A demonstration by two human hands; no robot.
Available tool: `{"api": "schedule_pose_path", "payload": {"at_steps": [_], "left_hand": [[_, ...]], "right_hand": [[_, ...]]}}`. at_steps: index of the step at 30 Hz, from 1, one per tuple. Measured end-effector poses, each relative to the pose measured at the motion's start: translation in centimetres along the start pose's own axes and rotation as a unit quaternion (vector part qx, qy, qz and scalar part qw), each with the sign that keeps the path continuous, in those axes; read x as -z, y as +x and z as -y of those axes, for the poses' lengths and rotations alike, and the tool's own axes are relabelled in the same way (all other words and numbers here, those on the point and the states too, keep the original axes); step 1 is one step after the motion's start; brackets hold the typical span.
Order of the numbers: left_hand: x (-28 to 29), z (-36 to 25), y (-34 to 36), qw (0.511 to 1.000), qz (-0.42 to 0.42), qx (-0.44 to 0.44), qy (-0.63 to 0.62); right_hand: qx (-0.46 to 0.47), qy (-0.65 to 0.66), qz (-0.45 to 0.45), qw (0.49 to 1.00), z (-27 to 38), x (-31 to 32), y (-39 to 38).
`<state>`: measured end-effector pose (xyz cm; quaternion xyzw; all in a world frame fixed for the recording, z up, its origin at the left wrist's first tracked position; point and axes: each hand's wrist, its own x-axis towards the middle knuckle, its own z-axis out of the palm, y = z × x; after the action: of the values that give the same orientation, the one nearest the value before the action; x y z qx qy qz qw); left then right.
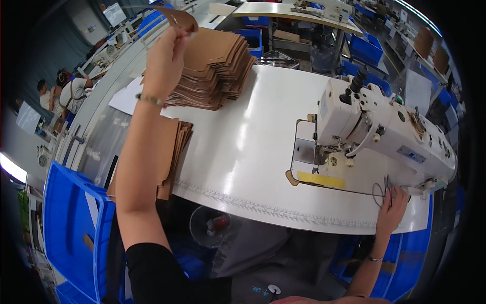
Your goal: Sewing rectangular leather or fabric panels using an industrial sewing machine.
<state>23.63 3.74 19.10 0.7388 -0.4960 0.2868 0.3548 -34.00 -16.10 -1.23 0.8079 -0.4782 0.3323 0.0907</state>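
My left hand (168,63) is raised at the far left of the table. Its fingers pinch a brown, leather-like panel (181,21), which curls up above a tall stack of similar brown panels (212,66). A smaller pile of brown panels (169,147) lies closer, partly behind my left forearm. At the table's right front, the fingers of my right hand (392,207) close on a small pair of scissors (388,185), whose handles are partly hidden. Just beyond stands a white sewing machine (379,131), with a yellow strip (320,179) in front of its needle area.
The white table (243,147) has a printed ruler along its curved front edge. Blue bins (76,228) stand at the left, with another blue bin (412,263) below right. A clear round container (210,226) sits under the front edge. Other people (73,93) work at the far left.
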Motion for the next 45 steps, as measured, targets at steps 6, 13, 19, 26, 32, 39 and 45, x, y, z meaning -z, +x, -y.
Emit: {"api": "schedule_pose_path", "payload": {"at_steps": [6,13,19,26,32,39,45], "left_hand": [[-1.8,-11.9,-14.1,0.911,0.34,-0.202,0.114],[-3.1,-15.6,-20.8,0.893,0.431,-0.129,0.005],[-1.8,-16.8,-21.3,0.88,0.458,-0.116,-0.043],[-2.3,-14.5,-20.6,0.91,0.39,-0.139,0.018],[-5.2,-15.2,-21.2,0.887,0.432,-0.162,-0.017],[-9.2,-18.2,-19.8,0.886,0.39,-0.251,-0.018],[-10.8,-19.5,-19.8,0.897,0.355,-0.261,0.027]], "right_hand": [[0.203,0.174,0.021,0.963,7.9,2.4,-0.3],[0.398,0.212,0.137,0.882,17.9,-1.0,1.2],[0.432,0.201,0.141,0.868,19.1,-6.7,3.4],[0.379,0.155,0.223,0.885,14.5,-4.9,3.4],[0.327,0.082,0.226,0.914,8.7,-1.6,3.1],[0.304,0.013,0.223,0.926,6.0,0.4,4.9],[0.295,0.013,0.194,0.936,10.0,0.5,7.9]]}}
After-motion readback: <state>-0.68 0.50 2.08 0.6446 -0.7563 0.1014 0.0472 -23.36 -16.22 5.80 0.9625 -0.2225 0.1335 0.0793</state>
